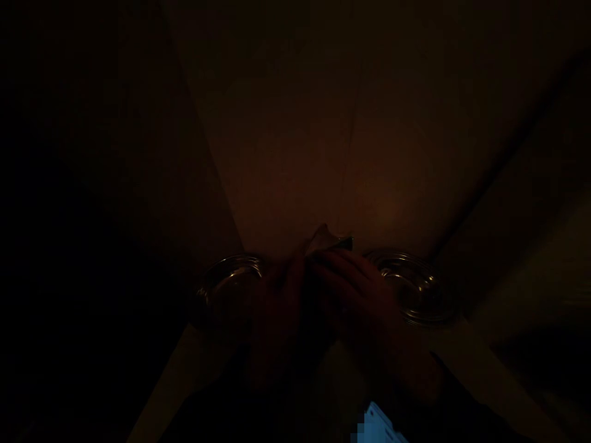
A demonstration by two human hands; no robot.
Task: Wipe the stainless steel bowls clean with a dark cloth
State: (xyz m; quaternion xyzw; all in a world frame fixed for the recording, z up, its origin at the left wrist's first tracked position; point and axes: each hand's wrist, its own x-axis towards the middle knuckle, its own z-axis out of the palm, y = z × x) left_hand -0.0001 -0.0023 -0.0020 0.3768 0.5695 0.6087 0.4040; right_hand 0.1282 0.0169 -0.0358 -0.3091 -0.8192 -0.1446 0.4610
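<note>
We have our left hand (277, 301) and right hand (360, 295) at a folded piece (322, 239), centre frame, between one dish (226, 263) and another dish (409, 257); right fingers together, left fingers and grip unclear; progress we cannot tell.

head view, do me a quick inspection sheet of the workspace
surface: dim tan flat surface, detail lost in darkness
job's things: small thin pointed piece at the fingertips, material unclear; round shiny metal dish with ridged rim on the left, similar round metal dish on the right
clutter: blue-lit flat object, cut off by the bottom edge
hands: left hand and right hand close together between the dishes, grip unclear
cables: nothing seen
surroundings: dim brown panels, deep shadow
</note>
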